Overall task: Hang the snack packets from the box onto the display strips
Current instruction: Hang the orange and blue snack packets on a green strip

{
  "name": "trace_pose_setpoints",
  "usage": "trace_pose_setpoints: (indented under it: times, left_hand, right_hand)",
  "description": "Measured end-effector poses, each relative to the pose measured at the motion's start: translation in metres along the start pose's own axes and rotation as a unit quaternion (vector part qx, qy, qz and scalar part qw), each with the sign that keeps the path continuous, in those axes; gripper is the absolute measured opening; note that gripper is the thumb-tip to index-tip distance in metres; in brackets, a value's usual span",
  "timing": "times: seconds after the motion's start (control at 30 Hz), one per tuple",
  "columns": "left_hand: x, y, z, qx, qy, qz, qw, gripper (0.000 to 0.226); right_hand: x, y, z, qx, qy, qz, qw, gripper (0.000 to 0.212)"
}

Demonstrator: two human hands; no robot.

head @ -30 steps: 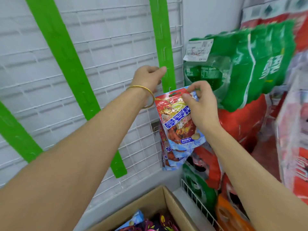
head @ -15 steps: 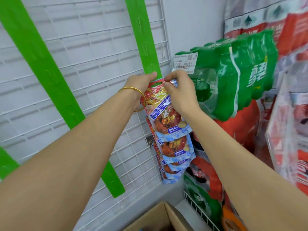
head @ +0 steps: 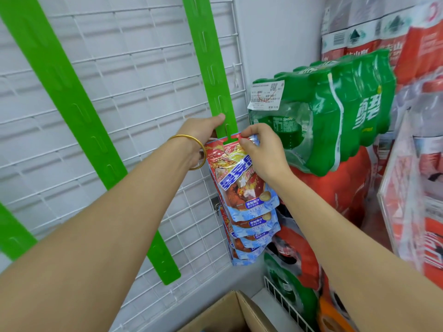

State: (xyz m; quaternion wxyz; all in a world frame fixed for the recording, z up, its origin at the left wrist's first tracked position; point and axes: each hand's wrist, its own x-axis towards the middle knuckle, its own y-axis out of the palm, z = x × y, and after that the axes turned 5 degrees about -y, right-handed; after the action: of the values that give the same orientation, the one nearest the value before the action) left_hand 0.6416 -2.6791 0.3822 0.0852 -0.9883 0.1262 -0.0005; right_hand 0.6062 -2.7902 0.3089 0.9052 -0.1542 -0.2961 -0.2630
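Snack packet point(head: 239, 178): hanging on a tab of the green display strip point(head: 211, 61), above other packets point(head: 251, 236). Right hand point(head: 263, 152) is pinching its top edge; left hand point(head: 203, 133) is gripping the strip. White wire grid point(head: 134, 68) standing behind the strip, shrink-wrapped Sprite bottles point(head: 335, 111) right of it, cardboard box point(head: 230, 315) below.

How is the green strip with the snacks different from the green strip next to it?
The right strip carries packets; the middle strip carries none. The left hand holds the right strip; nothing holds the middle strip. Both are green, slotted and hang on the white grid.
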Motion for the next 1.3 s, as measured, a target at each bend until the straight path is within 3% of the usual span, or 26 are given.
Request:
trace_pose_setpoints:
  times: [0.2, 0.3, 0.4, 0.47, 0.53, 0.67, 0.8, 0.87, 0.93, 1.0, 1.13, 1.2, 1.23, 1.3]
  left_hand:
    - [-0.003, -0.003, 0.008, 0.044, 0.031, -0.011, 0.998, 0.013]
    - [-0.015, -0.008, 0.019, 0.073, 0.066, -0.023, 0.995, 0.004]
    - [-0.038, -0.024, 0.051, 0.108, 0.094, -0.072, 0.987, 0.036]
    - [-0.066, -0.041, 0.082, 0.099, 0.098, -0.093, 0.986, 0.036]
    - [-0.099, -0.058, 0.123, 0.078, 0.066, -0.092, 0.990, 0.030]
    - [-0.166, -0.094, 0.226, 0.059, -0.066, -0.074, 0.993, 0.021]
    - [-0.220, -0.124, 0.299, 0.048, -0.156, -0.109, 0.981, 0.021]
    - [-0.236, -0.133, 0.315, 0.048, -0.173, -0.123, 0.976, 0.023]
    - [-0.245, -0.136, 0.323, 0.053, -0.193, -0.117, 0.973, 0.022]
    - [-0.248, -0.137, 0.324, 0.061, -0.203, -0.103, 0.972, 0.022]
    - [-0.251, -0.133, 0.320, 0.055, -0.211, -0.095, 0.971, 0.019]
    - [-0.253, -0.133, 0.319, 0.054, -0.217, -0.090, 0.971, 0.019]
    - [-0.253, -0.132, 0.319, 0.056, -0.220, -0.084, 0.970, 0.019]
    - [-0.254, -0.131, 0.316, 0.056, -0.220, -0.076, 0.971, 0.018]
  right_hand:
    - [-0.002, -0.001, 0.002, -0.029, 0.004, 0.014, 0.999, 0.008]
    - [-0.012, -0.003, 0.003, -0.132, -0.032, 0.020, 0.991, 0.012]
    - [-0.044, -0.009, 0.004, -0.271, -0.101, -0.017, 0.957, 0.022]
    - [-0.079, -0.012, 0.003, -0.277, -0.136, -0.026, 0.951, 0.024]
    - [-0.120, -0.009, -0.006, -0.253, -0.138, 0.052, 0.956, 0.022]
    - [-0.190, 0.006, -0.034, -0.240, -0.096, 0.291, 0.921, 0.022]
    - [-0.230, 0.032, -0.035, -0.199, -0.104, 0.377, 0.898, 0.021]
    - [-0.251, 0.045, -0.040, -0.192, -0.068, 0.488, 0.849, 0.020]
    - [-0.272, 0.054, -0.050, -0.183, -0.001, 0.621, 0.762, 0.018]
    - [-0.293, 0.062, -0.055, -0.149, 0.039, 0.706, 0.691, 0.022]
    - [-0.335, 0.072, -0.051, -0.077, 0.064, 0.764, 0.638, 0.036]
    - [-0.356, 0.073, -0.052, -0.072, 0.040, 0.773, 0.629, 0.029]
    - [-0.364, 0.074, -0.054, -0.069, 0.026, 0.771, 0.633, 0.020]
    - [-0.368, 0.075, -0.058, -0.064, 0.020, 0.755, 0.653, 0.039]
